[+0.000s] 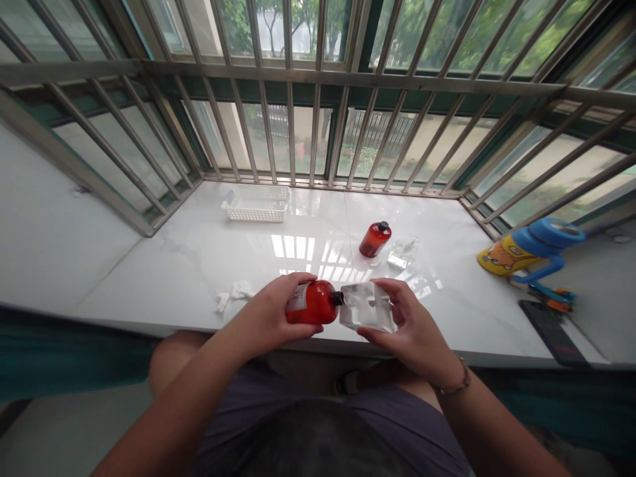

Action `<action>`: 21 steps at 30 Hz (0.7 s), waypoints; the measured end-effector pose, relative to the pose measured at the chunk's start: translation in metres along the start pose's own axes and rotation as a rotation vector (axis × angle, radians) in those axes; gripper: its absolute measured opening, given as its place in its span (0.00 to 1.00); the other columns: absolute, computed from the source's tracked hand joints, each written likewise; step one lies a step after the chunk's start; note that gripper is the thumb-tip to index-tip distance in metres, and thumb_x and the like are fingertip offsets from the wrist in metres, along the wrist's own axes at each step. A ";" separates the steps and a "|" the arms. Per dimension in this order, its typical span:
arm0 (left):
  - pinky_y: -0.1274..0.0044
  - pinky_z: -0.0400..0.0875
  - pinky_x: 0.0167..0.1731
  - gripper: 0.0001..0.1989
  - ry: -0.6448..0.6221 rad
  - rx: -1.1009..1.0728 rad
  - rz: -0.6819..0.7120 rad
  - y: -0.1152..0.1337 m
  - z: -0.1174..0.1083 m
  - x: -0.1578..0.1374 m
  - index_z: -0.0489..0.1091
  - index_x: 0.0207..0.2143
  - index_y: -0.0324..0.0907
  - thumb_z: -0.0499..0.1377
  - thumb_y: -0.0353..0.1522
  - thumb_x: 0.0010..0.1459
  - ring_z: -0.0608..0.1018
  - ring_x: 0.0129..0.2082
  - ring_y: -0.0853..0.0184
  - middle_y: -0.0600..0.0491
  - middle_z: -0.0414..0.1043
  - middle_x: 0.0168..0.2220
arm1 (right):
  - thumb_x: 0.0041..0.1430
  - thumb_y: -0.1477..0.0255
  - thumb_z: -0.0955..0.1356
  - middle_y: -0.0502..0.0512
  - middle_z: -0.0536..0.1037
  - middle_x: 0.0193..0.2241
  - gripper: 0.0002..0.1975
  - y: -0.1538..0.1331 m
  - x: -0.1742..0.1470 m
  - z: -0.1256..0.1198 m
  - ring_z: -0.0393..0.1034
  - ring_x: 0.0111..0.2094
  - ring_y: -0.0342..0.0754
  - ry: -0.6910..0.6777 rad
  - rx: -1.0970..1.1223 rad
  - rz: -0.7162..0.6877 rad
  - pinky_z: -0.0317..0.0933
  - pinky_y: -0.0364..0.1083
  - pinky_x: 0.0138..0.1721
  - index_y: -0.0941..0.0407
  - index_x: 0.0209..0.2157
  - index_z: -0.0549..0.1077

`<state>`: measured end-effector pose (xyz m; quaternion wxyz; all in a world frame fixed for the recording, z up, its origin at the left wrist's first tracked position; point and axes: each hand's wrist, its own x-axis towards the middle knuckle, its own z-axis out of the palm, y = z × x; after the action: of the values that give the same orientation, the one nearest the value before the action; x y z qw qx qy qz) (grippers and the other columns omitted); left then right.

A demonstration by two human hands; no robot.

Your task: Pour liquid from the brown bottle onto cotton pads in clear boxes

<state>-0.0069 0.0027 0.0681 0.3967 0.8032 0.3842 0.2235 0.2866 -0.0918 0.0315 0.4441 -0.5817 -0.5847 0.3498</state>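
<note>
My left hand (268, 315) grips a red bottle (314, 303) with a white label, held on its side with the black neck pointing right. My right hand (410, 324) holds a clear plastic bag (366, 306) whose mouth meets the bottle's neck. Both hands hover over the front edge of a glossy white sill (199, 265). A second red bottle (375, 239) with a black cap lies farther back on the sill, next to another clear plastic bag (403, 253).
A white plastic basket (257, 204) stands at the back left. Crumpled white tissue bits (233, 293) lie at the left front. A blue and yellow toy-like container (529, 250) and a dark phone (551, 329) sit at the right. Metal window bars (318, 79) close off the far side.
</note>
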 end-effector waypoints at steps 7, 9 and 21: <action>0.62 0.79 0.56 0.39 0.027 -0.010 0.027 -0.016 0.004 0.015 0.70 0.65 0.51 0.76 0.40 0.51 0.82 0.56 0.51 0.46 0.77 0.61 | 0.53 0.55 0.82 0.57 0.77 0.57 0.38 -0.002 0.020 -0.005 0.76 0.52 0.60 -0.019 -0.151 -0.055 0.75 0.57 0.50 0.43 0.61 0.68; 0.62 0.78 0.56 0.39 0.029 -0.019 0.034 -0.018 0.005 0.017 0.70 0.65 0.51 0.76 0.40 0.52 0.82 0.56 0.51 0.46 0.77 0.61 | 0.53 0.55 0.82 0.58 0.77 0.57 0.38 -0.002 0.024 -0.006 0.76 0.52 0.60 -0.029 -0.175 -0.062 0.75 0.57 0.50 0.44 0.61 0.68; 0.62 0.79 0.55 0.38 0.028 -0.052 0.018 -0.023 0.008 0.017 0.71 0.64 0.50 0.76 0.37 0.50 0.82 0.55 0.51 0.46 0.79 0.60 | 0.53 0.51 0.81 0.59 0.80 0.56 0.38 -0.004 0.030 -0.008 0.77 0.54 0.64 -0.058 -0.291 -0.060 0.75 0.60 0.50 0.45 0.61 0.68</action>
<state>-0.0013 0.0213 0.0457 0.4101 0.7927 0.3764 0.2483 0.2946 -0.0635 0.0410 0.3483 -0.6121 -0.6589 0.2644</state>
